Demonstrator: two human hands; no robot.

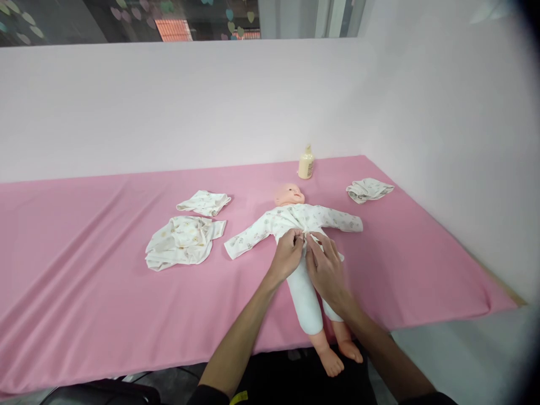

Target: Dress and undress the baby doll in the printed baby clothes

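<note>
A baby doll (289,194) lies on its back on the pink table cover (84,270), head away from me, bare feet over the near edge. It wears a white printed top (295,220) with sleeves spread and white trousers (304,298). My left hand (287,254) and my right hand (324,267) meet at the doll's waist. Both pinch the lower front of the top, fingers closed on the cloth.
Two white baby garments (181,242) (205,202) lie left of the doll. Another crumpled white garment (369,189) lies at the right. A cream bottle (306,163) stands behind the doll's head, near the white wall panels. The table's right edge is close.
</note>
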